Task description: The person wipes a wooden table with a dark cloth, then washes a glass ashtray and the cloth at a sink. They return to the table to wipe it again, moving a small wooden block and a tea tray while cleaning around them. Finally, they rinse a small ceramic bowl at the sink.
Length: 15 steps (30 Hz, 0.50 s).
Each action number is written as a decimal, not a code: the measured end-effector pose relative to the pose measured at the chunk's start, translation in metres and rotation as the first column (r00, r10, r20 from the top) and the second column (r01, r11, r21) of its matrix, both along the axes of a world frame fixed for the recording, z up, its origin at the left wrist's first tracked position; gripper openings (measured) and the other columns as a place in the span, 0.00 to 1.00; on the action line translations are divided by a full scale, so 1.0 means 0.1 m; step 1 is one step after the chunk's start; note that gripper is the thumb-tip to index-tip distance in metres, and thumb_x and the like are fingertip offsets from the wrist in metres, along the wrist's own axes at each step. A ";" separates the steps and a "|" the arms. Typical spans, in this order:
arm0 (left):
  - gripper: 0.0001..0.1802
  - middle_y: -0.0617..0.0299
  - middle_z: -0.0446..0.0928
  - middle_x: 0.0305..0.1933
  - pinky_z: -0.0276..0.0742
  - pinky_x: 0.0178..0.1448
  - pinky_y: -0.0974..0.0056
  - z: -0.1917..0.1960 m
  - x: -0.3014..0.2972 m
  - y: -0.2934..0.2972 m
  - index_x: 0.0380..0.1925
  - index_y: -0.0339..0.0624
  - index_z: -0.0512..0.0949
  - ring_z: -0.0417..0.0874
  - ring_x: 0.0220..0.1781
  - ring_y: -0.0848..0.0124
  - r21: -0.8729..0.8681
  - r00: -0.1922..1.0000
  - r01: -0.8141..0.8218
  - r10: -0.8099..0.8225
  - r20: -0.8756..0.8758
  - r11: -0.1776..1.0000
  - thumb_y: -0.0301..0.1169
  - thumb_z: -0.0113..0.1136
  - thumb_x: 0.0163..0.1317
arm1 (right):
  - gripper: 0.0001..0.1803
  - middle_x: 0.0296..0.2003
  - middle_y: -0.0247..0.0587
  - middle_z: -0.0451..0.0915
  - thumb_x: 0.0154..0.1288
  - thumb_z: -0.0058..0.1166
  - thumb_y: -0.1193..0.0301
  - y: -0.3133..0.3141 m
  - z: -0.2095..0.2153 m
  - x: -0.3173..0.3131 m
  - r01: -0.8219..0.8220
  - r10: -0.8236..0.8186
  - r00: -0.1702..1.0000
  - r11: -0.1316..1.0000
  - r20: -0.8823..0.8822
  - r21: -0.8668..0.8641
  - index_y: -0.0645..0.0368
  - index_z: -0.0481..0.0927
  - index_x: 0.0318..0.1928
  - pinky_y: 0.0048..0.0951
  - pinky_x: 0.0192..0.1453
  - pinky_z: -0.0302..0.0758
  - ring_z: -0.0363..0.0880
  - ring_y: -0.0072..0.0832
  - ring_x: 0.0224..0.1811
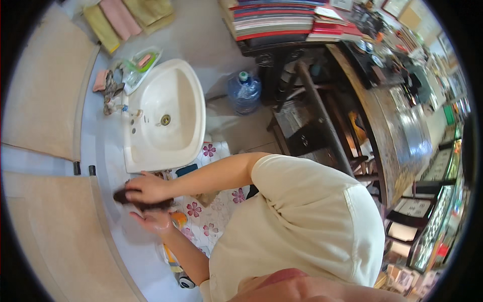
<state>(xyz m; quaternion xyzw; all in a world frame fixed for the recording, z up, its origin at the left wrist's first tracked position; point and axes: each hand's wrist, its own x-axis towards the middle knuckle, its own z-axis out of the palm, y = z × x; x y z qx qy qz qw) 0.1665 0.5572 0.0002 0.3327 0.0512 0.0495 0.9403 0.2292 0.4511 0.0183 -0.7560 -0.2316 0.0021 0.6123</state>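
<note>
My right hand (148, 190) lies over a dark brown, soft-looking thing (156, 206), perhaps a cloth, its fingers curled down onto it. The brown thing sticks out on both sides of that hand, close to the white wall. Just below, my left hand (156, 222) is turned palm up and looks wet. Its visible fingers reach toward the wall, apart from one another, under the brown thing's lower edge. Whether they touch it I cannot tell. Beside the left wrist sits a small orange item (178, 219). A white washbasin (188, 121) stands just beyond my right hand.
A faucet (126, 109) and a soap tray (146, 65) are at the basin's wall side. Flower-patterned white sheeting (211, 211) lies below my forearms. A blue water bottle (244, 93) stands on the floor near a dark wooden chair (322, 116). Towels (121, 20) hang at the top left.
</note>
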 end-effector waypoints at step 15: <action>0.35 0.49 0.63 0.69 0.58 0.71 0.45 1.00 -1.06 -1.86 0.67 0.37 0.60 0.64 0.68 0.51 -0.030 0.375 0.925 -0.902 0.214 0.378 0.48 0.44 0.66 | 0.15 0.33 0.52 0.78 0.54 0.58 0.61 -2.63 1.13 -1.77 0.751 -0.645 0.479 0.652 0.596 0.103 0.61 0.79 0.33 0.45 0.46 0.74 0.77 0.50 0.40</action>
